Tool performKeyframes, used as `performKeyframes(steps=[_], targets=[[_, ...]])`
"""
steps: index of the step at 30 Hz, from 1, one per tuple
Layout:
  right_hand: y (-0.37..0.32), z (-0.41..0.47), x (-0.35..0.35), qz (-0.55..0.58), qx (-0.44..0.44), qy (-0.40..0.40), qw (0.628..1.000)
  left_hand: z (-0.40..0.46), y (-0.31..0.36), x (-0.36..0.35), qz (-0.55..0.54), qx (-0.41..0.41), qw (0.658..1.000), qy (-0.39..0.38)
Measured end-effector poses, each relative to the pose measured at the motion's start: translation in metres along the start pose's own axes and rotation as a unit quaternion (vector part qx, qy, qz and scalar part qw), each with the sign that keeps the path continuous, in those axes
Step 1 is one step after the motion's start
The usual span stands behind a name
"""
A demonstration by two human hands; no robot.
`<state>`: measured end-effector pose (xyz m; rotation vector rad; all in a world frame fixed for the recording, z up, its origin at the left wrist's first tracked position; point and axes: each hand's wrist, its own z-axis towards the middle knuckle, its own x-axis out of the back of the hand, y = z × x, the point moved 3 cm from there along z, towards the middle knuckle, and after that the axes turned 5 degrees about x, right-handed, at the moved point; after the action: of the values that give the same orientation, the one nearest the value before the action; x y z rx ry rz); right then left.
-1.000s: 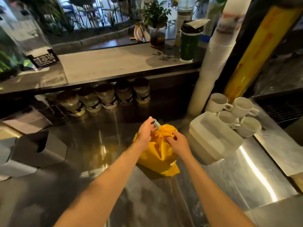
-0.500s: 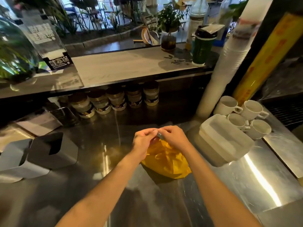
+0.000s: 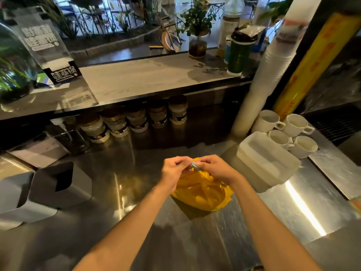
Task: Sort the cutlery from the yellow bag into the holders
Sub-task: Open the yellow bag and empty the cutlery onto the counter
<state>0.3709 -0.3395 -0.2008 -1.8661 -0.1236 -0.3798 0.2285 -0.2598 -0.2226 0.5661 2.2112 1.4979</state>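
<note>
A yellow plastic bag [image 3: 203, 194] lies crumpled on the steel counter [image 3: 121, 192], its contents hidden. At its gathered top sits a small grey-blue clip [image 3: 194, 166]. My left hand [image 3: 172, 172] and my right hand [image 3: 217, 169] meet there, fingers curled, and both pinch the clip from opposite sides. Two grey metal holders [image 3: 58, 185] stand at the left of the counter, well away from the bag. No cutlery is in sight.
A white lidded box [image 3: 267, 159] sits just right of the bag, with several white cups [image 3: 293, 132] behind it. Several jars [image 3: 136, 120] line the back under a raised shelf [image 3: 146, 79]. A tall stack of white cups [image 3: 261, 79] leans at the back right.
My right hand left the bag's side and rose to meet my left hand at the clip. The bag's top has sagged lower under both hands.
</note>
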Motion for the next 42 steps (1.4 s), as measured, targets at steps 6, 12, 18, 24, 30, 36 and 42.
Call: performKeyframes(steps=[6,12,18,24,30,36,42], targets=[[0.01,0.0,0.005,0.005,-0.002,-0.001,1.0,0.001,-0.005,0.0,0.073,-0.018,0.997,-0.032],[0.013,0.001,0.005,0.033,-0.014,0.033,0.999,0.009,-0.001,0.002,0.226,-0.079,0.97,-0.037],[0.019,0.006,0.003,0.038,-0.029,0.046,0.998,0.005,-0.006,-0.004,0.171,-0.09,0.981,0.02],[0.021,0.008,0.01,0.102,-0.046,0.093,0.989,0.0,-0.011,-0.003,0.096,-0.058,0.993,0.025],[0.026,0.001,0.016,0.127,-0.02,0.218,0.967,-0.004,-0.004,-0.005,0.065,-0.033,0.997,-0.011],[0.043,-0.033,0.023,0.067,-0.012,0.302,0.951,-0.011,0.0,-0.003,-0.005,-0.011,0.999,-0.035],[0.073,-0.057,0.032,0.078,0.007,0.187,0.979,-0.024,0.001,-0.029,-0.043,0.012,0.999,-0.025]])
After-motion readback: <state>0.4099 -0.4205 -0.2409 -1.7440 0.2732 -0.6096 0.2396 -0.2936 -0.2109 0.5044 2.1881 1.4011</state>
